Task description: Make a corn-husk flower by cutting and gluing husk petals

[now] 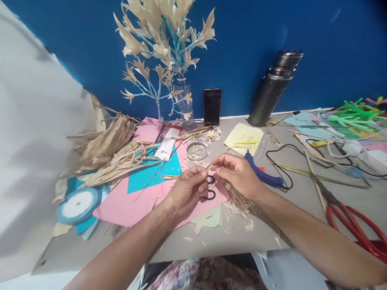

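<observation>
Over the pink paper (178, 201) my two hands meet, fingertips almost touching. My left hand (189, 185) is closed in a pinch. My right hand (234, 173) pinches close beside it, thumb against forefinger. Between them shows a small greenish sliver (208, 168), too small to name, and I cannot tell which hand grips it. Dark scissor handles (211, 195) lie on the paper under my hands. A roll of tape (188, 152) lies just behind them. To the right of my right hand is a blue glue gun (263, 174) with a black cord.
Dried husks (105, 149) and a ribbon spool (79, 204) lie at left. Behind stand a glass vase (183, 102) of pale husk flowers (169, 48), a phone (212, 106) and a dark flask (272, 90). Large red-handled scissors (347, 215) and green pipe cleaners (352, 114) are at right.
</observation>
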Demonstrator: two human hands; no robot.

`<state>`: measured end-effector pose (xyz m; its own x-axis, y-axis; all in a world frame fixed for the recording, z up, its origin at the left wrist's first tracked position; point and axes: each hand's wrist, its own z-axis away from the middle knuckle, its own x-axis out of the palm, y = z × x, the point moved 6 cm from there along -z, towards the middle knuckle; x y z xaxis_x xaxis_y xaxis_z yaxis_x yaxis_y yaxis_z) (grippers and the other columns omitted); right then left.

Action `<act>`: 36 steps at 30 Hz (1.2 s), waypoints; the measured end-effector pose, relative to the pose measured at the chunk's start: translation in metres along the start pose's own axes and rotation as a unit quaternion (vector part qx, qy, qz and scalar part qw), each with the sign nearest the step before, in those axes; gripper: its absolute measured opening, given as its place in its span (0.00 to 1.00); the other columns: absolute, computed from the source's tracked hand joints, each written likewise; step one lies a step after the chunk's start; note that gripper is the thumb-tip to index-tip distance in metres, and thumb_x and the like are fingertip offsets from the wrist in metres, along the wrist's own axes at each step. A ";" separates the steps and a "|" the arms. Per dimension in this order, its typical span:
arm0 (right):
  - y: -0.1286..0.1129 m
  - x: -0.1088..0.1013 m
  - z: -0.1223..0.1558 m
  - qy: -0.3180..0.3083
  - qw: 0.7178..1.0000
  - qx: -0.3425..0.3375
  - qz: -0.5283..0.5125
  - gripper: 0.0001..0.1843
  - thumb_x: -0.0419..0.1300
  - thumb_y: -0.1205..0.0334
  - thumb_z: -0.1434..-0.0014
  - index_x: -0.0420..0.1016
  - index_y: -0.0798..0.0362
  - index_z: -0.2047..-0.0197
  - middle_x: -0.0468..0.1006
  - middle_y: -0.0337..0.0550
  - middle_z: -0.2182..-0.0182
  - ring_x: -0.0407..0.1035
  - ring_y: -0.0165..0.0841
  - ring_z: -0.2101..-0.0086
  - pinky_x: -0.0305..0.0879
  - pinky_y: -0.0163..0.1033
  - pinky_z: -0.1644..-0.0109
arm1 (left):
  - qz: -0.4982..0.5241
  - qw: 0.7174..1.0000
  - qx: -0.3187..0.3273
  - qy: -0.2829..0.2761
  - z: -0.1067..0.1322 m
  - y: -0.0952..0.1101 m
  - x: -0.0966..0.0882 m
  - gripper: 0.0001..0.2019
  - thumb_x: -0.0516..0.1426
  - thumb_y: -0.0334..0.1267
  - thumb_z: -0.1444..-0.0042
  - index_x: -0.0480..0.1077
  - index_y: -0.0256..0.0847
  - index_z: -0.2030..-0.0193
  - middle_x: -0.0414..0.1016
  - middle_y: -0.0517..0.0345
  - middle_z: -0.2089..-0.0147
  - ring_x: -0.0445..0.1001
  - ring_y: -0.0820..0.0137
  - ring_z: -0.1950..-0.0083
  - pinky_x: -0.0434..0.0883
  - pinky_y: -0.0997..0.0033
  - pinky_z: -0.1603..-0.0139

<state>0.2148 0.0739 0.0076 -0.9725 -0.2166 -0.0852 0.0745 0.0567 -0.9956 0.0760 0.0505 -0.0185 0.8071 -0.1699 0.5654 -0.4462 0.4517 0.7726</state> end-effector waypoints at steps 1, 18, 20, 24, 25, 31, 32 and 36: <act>0.001 0.003 0.000 -0.015 1.000 0.005 -0.002 0.09 0.63 0.61 0.44 0.78 0.55 0.60 0.81 0.43 0.66 0.73 0.32 0.69 0.68 0.36 0.64 | 0.030 0.999 -0.014 -0.014 0.000 -0.002 0.001 0.11 0.64 0.38 0.44 0.67 0.38 0.69 0.62 0.66 0.79 0.54 0.80 0.80 0.55 0.76 0.77; -0.002 0.011 0.006 -0.042 0.998 -0.038 0.002 0.09 0.66 0.57 0.42 0.78 0.54 0.64 0.80 0.42 0.68 0.74 0.33 0.68 0.69 0.37 0.62 | 0.102 0.990 -0.068 -0.065 0.002 -0.013 0.006 0.05 0.63 0.32 0.44 0.69 0.35 0.66 0.60 0.64 0.78 0.55 0.80 0.79 0.51 0.77 0.77; -0.001 0.012 0.006 -0.050 0.998 -0.024 -0.023 0.08 0.66 0.57 0.42 0.78 0.53 0.63 0.80 0.42 0.69 0.75 0.33 0.68 0.70 0.37 0.62 | 0.105 0.989 -0.079 -0.063 0.002 -0.015 0.005 0.05 0.63 0.33 0.44 0.70 0.36 0.64 0.59 0.65 0.78 0.55 0.79 0.79 0.51 0.78 0.77; 0.002 0.016 0.006 -0.069 0.995 0.007 -0.075 0.10 0.67 0.56 0.44 0.77 0.54 0.64 0.79 0.41 0.70 0.75 0.32 0.70 0.71 0.36 0.64 | 0.104 0.989 -0.085 -0.068 0.002 -0.017 0.005 0.06 0.64 0.33 0.46 0.70 0.36 0.65 0.59 0.64 0.78 0.56 0.79 0.79 0.53 0.78 0.77; 0.002 0.017 0.006 -0.071 0.994 0.010 -0.086 0.11 0.68 0.55 0.44 0.77 0.54 0.65 0.79 0.41 0.70 0.75 0.32 0.70 0.71 0.36 0.65 | 0.097 0.989 -0.084 -0.073 0.002 -0.017 0.005 0.06 0.64 0.33 0.46 0.70 0.36 0.66 0.59 0.64 0.78 0.57 0.79 0.79 0.53 0.77 0.77; 0.001 0.017 0.007 -0.043 0.993 0.011 -0.105 0.09 0.69 0.57 0.46 0.77 0.54 0.69 0.77 0.38 0.74 0.73 0.30 0.73 0.70 0.35 0.69 | 0.070 0.990 -0.083 -0.086 0.002 -0.018 0.005 0.07 0.63 0.34 0.46 0.69 0.36 0.69 0.59 0.63 0.79 0.55 0.77 0.80 0.56 0.75 0.78; 0.001 0.017 0.007 -0.038 0.994 0.009 -0.102 0.08 0.69 0.58 0.47 0.77 0.54 0.70 0.77 0.38 0.74 0.73 0.30 0.73 0.70 0.35 0.69 | 0.068 0.990 -0.082 -0.088 0.002 -0.019 0.005 0.06 0.63 0.34 0.46 0.69 0.36 0.69 0.60 0.63 0.79 0.55 0.77 0.79 0.56 0.75 0.78; 0.005 0.016 0.008 -0.029 0.994 0.018 -0.106 0.09 0.70 0.57 0.47 0.78 0.53 0.70 0.78 0.39 0.74 0.73 0.31 0.73 0.70 0.35 0.70 | 0.055 0.989 -0.084 -0.108 0.002 -0.019 0.005 0.07 0.61 0.36 0.43 0.69 0.36 0.68 0.61 0.62 0.80 0.56 0.76 0.80 0.58 0.74 0.78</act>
<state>0.2018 0.0626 0.0014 -0.9531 -0.2754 0.1253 -0.1213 -0.0316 -0.9921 0.0877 0.0396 -0.0301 0.6479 -0.2856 0.7062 -0.4421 0.6139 0.6539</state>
